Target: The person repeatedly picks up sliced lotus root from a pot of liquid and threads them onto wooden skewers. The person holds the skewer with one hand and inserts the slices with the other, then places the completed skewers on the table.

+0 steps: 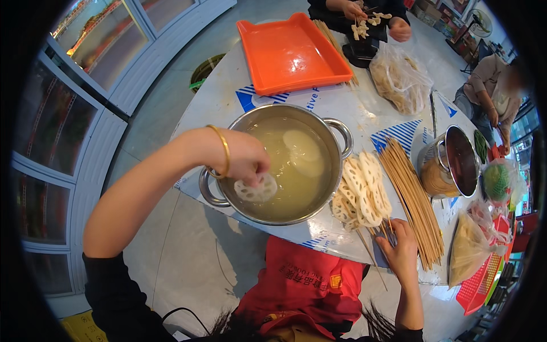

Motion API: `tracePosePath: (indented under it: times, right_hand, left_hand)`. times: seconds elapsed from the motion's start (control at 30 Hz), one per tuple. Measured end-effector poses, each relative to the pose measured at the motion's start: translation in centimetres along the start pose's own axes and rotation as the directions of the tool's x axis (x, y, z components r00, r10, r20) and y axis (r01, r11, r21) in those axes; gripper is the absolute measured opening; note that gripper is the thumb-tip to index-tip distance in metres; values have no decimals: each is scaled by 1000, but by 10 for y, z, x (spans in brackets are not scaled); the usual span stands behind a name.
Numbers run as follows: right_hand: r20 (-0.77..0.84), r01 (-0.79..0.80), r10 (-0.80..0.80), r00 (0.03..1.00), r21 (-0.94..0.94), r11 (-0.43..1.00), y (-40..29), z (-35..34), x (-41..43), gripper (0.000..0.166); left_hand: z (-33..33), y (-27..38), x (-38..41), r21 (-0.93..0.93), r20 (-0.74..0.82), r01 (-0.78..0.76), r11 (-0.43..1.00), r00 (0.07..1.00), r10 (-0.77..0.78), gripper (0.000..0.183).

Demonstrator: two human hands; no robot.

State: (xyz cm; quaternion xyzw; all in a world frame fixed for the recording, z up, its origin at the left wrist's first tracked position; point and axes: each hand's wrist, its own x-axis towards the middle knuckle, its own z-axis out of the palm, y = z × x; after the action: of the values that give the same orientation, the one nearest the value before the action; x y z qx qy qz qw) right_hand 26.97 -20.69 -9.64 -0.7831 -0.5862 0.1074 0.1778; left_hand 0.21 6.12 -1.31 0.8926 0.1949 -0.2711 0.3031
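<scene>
My left hand [248, 158], a gold-coloured bangle at its wrist, pinches a lotus root slice [256, 188] at the liquid's surface inside a two-handled steel pot [288, 221]. Pale round slices [304, 147] lie in the cloudy liquid. Right of the pot, skewered lotus root slices [363, 194] are piled on the table. My right hand [399, 243] is at the lower ends of their skewers, thumb and fingers on either side; whether it grips one cannot be told. Beyond it lies a long bundle of bare wooden skewers [412, 205].
An orange tray [295, 55] stands behind the pot on the film-covered table [205, 128]. Farther right are a bag of food [399, 81], a steel container [448, 166] and a tied bag [468, 248]. A co-worker's hands [354, 10] hold skewered food; another person [487, 89] sits at right.
</scene>
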Motion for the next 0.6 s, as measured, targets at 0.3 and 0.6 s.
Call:
tracePosePath:
  times: [0.3, 0.6]
  right_hand:
    - [17, -7, 6, 1000, 30, 1000, 0, -2, 1, 40]
    - [23, -31, 30, 999, 59, 998, 0, -5, 0, 38]
  left_hand:
    - [20, 6, 23, 136, 129, 4, 991, 991, -22, 14]
    - [-24, -4, 11, -229, -167, 97, 969, 976, -137, 17]
